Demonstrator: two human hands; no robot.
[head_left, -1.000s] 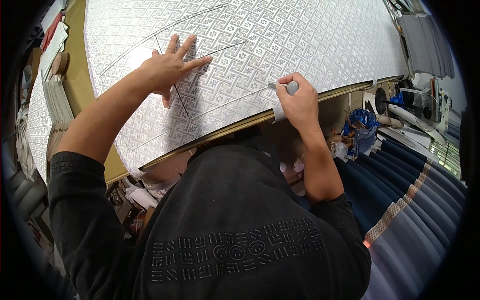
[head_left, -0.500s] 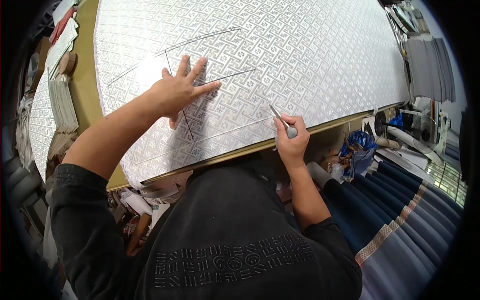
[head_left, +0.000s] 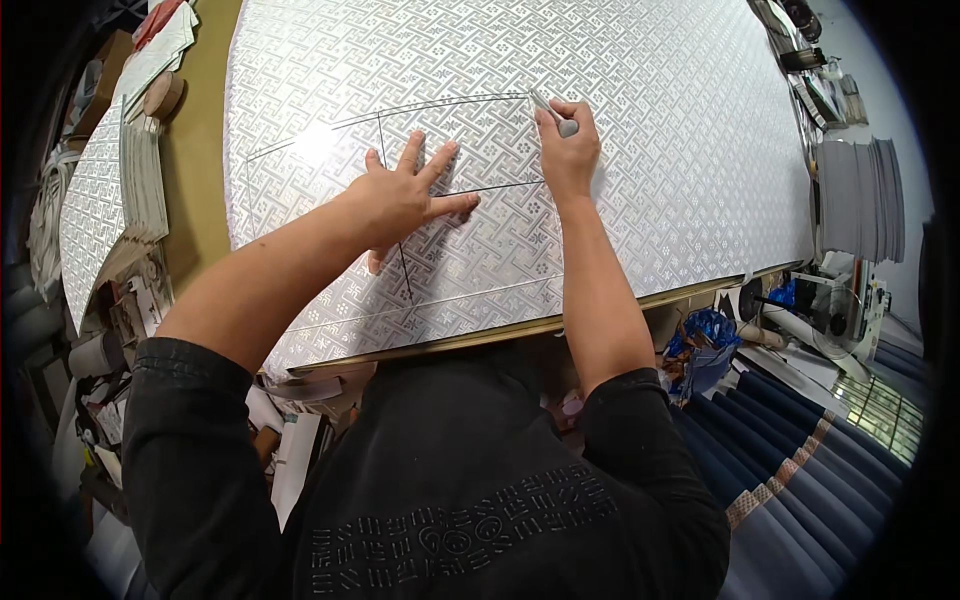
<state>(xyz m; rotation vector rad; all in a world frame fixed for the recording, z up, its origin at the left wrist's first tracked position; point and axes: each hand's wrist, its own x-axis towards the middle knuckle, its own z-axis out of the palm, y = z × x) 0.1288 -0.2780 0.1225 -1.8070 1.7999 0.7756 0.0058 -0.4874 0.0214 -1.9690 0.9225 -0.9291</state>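
Note:
Silvery-white patterned fabric (head_left: pixel 690 160) lies spread flat over the table. Dark and pale lines mark a shape on it: a curved upper edge, crossing lines in the middle and a long lower line. My left hand (head_left: pixel 405 205) presses down over the crossing lines, fingers spread and holding nothing. At the right end of the curved upper edge, my right hand (head_left: pixel 570 155) is closed round a grey pointed metal tool (head_left: pixel 541 101). Its tip meets the fabric at that corner. A rounded grey part shows by my fingers; the rest is hidden in my grip, so its exact kind is unclear.
A tape roll (head_left: pixel 164 94) and a stack of folded patterned fabric (head_left: pixel 147 185) stand on the left. Grey sheets (head_left: pixel 860 200) are stacked at the far right. Pleated blue curtains (head_left: pixel 770 470) hang below the table's right side, near a blue plastic bag (head_left: pixel 703 345).
My right hand and the tool have moved away from me, from the lower right of the marked shape to its upper right corner. My left hand stays spread at the crossing lines.

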